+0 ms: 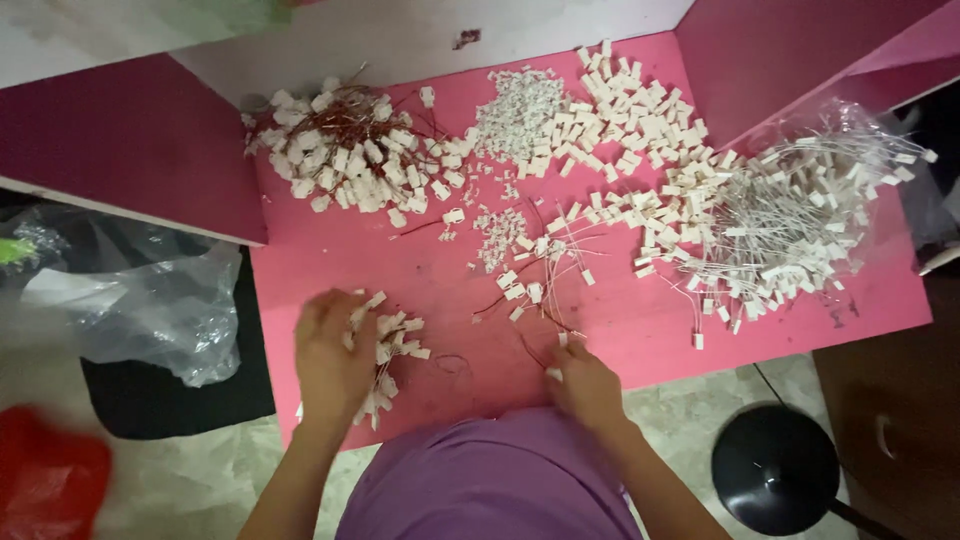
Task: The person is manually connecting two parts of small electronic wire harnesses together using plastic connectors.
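My left hand (330, 352) rests on a small bundle of white plastic connectors with thin red wires (392, 345) near the front edge of the pink table (420, 270). My right hand (585, 385) pinches a single white connector on a red wire (556, 372) at the table's front edge. A few loose wired connectors (525, 285) lie just beyond my right hand.
A big heap of red-wired connectors (345, 155) sits at the back left. Small white parts (520, 110), bare white housings (640, 115) and a heap of white-wired connectors (790, 220) lie to the right. A clear plastic bag (165, 305), a red object (45, 480) and a black stool (775, 468) surround the table.
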